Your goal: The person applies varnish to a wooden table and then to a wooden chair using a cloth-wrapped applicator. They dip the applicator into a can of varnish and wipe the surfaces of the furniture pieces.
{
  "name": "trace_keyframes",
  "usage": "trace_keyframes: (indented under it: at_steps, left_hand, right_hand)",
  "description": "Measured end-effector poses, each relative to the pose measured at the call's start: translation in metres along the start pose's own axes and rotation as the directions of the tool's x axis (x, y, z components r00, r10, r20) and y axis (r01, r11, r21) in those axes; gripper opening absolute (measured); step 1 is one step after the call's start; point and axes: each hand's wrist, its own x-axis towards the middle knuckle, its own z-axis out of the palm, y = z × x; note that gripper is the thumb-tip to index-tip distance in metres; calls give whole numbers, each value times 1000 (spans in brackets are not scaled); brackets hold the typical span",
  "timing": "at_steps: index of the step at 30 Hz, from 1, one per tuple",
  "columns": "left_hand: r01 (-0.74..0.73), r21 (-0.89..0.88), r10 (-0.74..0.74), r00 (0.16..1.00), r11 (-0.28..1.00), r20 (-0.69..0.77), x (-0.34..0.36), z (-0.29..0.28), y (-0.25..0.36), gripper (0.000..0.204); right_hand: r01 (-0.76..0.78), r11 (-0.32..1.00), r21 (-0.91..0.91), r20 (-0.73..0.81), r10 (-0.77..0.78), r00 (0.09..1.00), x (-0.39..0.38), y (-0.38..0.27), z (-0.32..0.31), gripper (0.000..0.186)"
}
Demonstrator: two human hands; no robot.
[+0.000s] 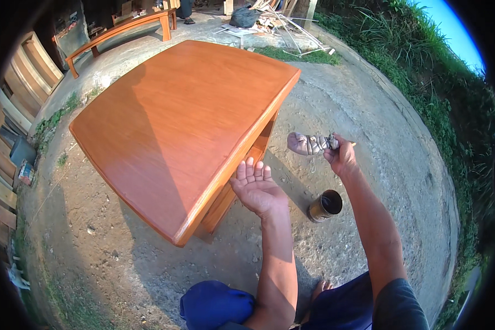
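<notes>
A wooden table (203,104) with a glossy orange-brown top stands in front of me, to the left. My left hand (263,192) is at its right edge, palm up with fingers apart and nothing in them; whether it touches the edge I cannot tell. My right hand (342,156) grips a greyish cloth applicator (308,144), a bundle of rag bound round and round, with a small yellowish tip poking out past the hand. It is held in the air right of the table. Below it, a dark open can (325,205) stands on the ground, its contents too dark to make out.
A long wooden bench (124,27) stands at the back left. Planks (25,82) lean along the left side, near a grey bucket (22,151). Scrap wood (283,25) and a black bag (245,17) lie at the back. A grassy bank (401,49) rises on the right.
</notes>
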Motion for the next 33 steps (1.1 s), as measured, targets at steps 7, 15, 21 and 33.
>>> trace_keyframes:
  at_steps: [7, 15, 21, 33]
  left_hand:
    - [95, -11, -96, 979, 995, -182, 14, -30, -13, 43]
    - [254, -169, -305, 759, 952, -576, 37, -142, -53, 44]
    - [230, -256, -332, 804, 939, -494, 56, -209, -38, 63]
    - [32, -250, -78, 981, 968, -177, 110, -237, 0, 71]
  right_hand:
    - [-28, 994, -102, -11, 27, 1000, -19, 3, 13, 25]
    - [110, 992, 68, -73, -105, 992, -16, -36, 5, 22]
    - [39, 987, 155, 29, -44, 999, -8, -18, 3, 22]
    - [-102, 975, 197, 234, 55, 971, 43, 10, 15, 19]
